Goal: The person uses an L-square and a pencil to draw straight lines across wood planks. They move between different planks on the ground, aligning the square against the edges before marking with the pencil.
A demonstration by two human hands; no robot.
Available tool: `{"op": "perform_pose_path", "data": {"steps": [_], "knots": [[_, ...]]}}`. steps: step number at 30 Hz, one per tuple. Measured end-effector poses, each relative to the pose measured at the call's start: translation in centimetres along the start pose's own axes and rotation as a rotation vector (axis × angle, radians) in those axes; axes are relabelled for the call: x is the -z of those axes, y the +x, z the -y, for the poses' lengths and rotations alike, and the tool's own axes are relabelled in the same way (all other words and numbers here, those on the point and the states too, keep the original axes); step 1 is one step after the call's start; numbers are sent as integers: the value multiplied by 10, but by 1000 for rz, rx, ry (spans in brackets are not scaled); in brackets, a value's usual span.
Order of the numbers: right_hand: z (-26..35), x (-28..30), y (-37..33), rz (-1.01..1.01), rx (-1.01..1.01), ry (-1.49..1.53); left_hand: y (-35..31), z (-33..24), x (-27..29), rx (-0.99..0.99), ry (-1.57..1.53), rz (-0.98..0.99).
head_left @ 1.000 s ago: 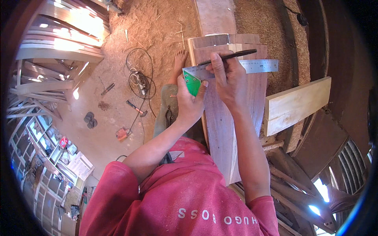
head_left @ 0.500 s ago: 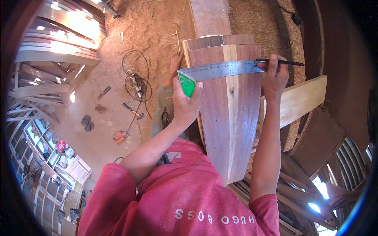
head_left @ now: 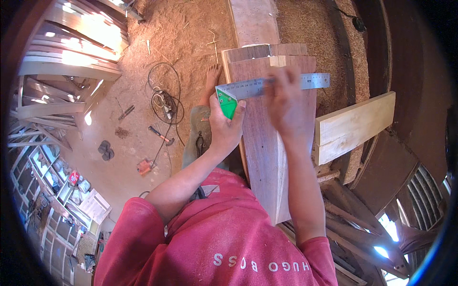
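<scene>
A try square with a green handle (head_left: pixel 227 103) and a graduated steel blade (head_left: pixel 315 81) lies across a brown wooden panel (head_left: pixel 260 143) that has a pale stripe down its middle. My left hand (head_left: pixel 223 125) is closed around the green handle and holds it against the panel's left edge. Over the middle of the blade, my right hand (head_left: pixel 285 102) is smeared by motion, with its fingers curled. The dark pencil that it held half a second ago shows only as a dark smear at the fingertips. Part of the blade and the pale stripe are hidden beneath this hand.
A light plank (head_left: pixel 355 127) juts out to the right of the panel. On the dusty floor at left lie a hammer (head_left: pixel 161 135), a coiled cable (head_left: pixel 167 102) and an orange tool (head_left: pixel 144 167). Stacked boards (head_left: pixel 71 66) stand at the far left. My bare foot (head_left: pixel 213 76) is beside the panel.
My right hand has swept left along the blade, from its right end to near the middle, uncovering that end. The left hand and the try square have stayed in place.
</scene>
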State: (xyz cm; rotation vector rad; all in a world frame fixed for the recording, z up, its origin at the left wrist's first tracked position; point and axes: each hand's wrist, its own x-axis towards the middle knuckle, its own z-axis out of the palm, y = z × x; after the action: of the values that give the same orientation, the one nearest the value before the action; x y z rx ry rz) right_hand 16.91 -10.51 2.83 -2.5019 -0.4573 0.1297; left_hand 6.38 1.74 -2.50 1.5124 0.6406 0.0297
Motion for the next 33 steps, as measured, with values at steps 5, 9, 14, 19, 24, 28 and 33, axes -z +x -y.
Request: {"op": "perform_pose_path", "data": {"steps": [5, 9, 14, 19, 24, 28, 33], "knots": [[55, -30, 1, 122, 44, 296, 0, 4, -2, -251, 243, -61], [48, -36, 14, -23, 53, 318, -2, 1, 0, -125, 160, -53], [-14, 7, 12, 68, -471, 380, -2, -5, 0, -4, 55, -30], [-86, 47, 19, -138, -438, 248, 0, -6, -2, -24, 5, -50], [-107, 57, 17, -230, -365, 25, 1, -2, -3, -37, -51, -28], [-75, 34, 11, -178, -115, -184, 1, -2, -1, -57, 24, -22], [4, 0, 1, 9, -51, -12, -3, 0, -1, -70, 106, -44]]}}
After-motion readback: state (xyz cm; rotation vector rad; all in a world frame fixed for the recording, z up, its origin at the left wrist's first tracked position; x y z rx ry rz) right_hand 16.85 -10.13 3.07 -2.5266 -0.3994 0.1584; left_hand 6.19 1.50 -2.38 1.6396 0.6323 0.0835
